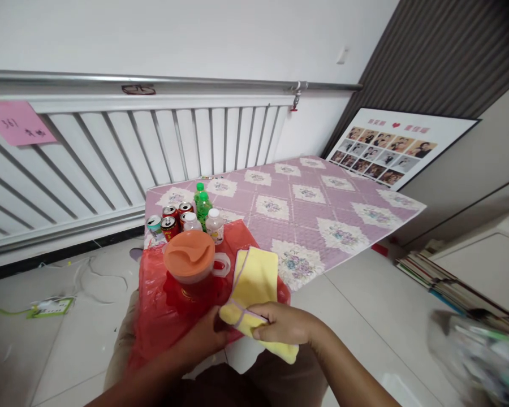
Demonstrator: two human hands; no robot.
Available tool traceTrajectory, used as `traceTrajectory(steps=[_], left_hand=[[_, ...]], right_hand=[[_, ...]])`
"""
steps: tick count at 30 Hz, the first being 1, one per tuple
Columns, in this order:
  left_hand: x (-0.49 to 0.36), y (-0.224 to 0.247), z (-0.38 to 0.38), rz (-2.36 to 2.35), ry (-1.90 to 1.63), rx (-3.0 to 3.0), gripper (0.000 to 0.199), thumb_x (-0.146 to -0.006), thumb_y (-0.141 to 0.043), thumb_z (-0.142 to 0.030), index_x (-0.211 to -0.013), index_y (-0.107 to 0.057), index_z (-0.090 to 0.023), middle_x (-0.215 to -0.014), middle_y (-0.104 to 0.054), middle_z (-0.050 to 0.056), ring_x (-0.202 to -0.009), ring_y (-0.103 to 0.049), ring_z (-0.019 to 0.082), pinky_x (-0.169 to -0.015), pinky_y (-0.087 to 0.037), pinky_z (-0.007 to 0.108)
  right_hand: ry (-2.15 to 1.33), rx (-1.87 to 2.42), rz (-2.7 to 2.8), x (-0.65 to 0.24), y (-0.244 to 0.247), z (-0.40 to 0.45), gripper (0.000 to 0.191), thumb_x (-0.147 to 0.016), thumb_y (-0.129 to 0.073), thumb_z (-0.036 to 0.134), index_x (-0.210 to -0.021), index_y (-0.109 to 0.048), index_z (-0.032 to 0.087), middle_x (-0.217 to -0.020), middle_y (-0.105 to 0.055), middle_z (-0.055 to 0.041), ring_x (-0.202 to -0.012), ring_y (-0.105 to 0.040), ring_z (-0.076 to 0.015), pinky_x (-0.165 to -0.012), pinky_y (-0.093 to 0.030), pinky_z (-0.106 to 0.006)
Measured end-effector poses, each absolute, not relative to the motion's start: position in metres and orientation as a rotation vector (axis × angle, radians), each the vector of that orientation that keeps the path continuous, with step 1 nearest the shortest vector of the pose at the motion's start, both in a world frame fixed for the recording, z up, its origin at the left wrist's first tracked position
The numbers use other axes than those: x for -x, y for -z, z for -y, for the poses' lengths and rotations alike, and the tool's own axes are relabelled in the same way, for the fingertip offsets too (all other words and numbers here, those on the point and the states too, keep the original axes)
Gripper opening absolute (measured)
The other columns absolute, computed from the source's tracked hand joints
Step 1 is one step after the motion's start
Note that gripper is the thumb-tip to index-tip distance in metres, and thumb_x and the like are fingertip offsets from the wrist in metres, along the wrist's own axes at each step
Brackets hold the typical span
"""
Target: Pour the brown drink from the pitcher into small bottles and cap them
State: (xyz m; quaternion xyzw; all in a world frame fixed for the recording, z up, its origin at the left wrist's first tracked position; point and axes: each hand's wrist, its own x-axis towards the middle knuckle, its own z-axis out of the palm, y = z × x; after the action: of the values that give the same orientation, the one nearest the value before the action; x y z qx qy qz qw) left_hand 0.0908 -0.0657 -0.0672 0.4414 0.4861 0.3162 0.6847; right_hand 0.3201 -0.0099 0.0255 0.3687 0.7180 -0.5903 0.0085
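A yellow cloth (pixel 258 274) with purple edging lies at the table's near edge, its front part lifted and folded over. My right hand (pixel 286 323) grips this folded part, with the thumb on top. At the cloth's left end, my left hand (pixel 207 334) pinches the edge; its fingertips are partly hidden. Just beyond the left hand stands a pitcher with an orange lid (pixel 189 252) and a pale handle on its right side. Its lower part is red. Under the pitcher and part of the cloth spreads a red plastic sheet (pixel 156 311).
Behind the pitcher stand several drink cans (pixel 168 227), white-capped bottles (pixel 214 225) and green-capped bottles (pixel 203 209). A purple floral tablecloth (pixel 275 186) covers the table. A radiator (pixel 123 152) runs behind it. A photo board (pixel 390 147) leans at the right. A power strip (pixel 51 307) lies on the floor.
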Motion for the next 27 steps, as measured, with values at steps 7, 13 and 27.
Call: traceTrajectory(steps=[7, 13, 27], left_hand=[[-0.089, 0.057, 0.070, -1.124, -0.788, -1.257, 0.085, -0.062, -0.082, -0.022, -0.138, -0.046, -0.023, -0.136, -0.056, 0.011, -0.128, -0.050, 0.033, -0.112, -0.035, 0.045], [-0.114, 0.058, 0.048, -1.140, -0.716, -1.098, 0.055, -0.071, -0.065, -0.018, -0.125, -0.055, -0.018, -0.112, -0.066, 0.010, -0.102, -0.061, 0.026, -0.091, -0.047, 0.037], [-0.107, 0.089, 0.026, -1.140, -0.711, -1.100, 0.051, -0.074, -0.066, -0.024, -0.124, -0.055, -0.021, -0.120, -0.063, 0.008, -0.107, -0.058, 0.024, -0.096, -0.043, 0.035]], right_hand=[[2.021, -1.024, -2.113, -0.321, -0.005, 0.006, 0.023, -0.075, -0.068, 0.033, -0.093, -0.066, 0.019, -0.074, -0.055, 0.0051, -0.064, -0.049, -0.0098, -0.058, -0.040, -0.019], [1.767, -1.403, -2.422, -0.336, 0.010, -0.010, 0.031, -0.084, -0.060, 0.033, -0.110, -0.068, 0.020, -0.094, -0.068, -0.0036, -0.083, -0.062, -0.0192, -0.076, -0.050, -0.032], [0.526, -1.752, -2.714, -0.310, 0.059, 0.072, 0.078, -0.070, -0.079, 0.016, -0.142, -0.052, 0.025, -0.141, -0.056, -0.0162, -0.134, -0.044, -0.0400, -0.107, -0.035, -0.059]])
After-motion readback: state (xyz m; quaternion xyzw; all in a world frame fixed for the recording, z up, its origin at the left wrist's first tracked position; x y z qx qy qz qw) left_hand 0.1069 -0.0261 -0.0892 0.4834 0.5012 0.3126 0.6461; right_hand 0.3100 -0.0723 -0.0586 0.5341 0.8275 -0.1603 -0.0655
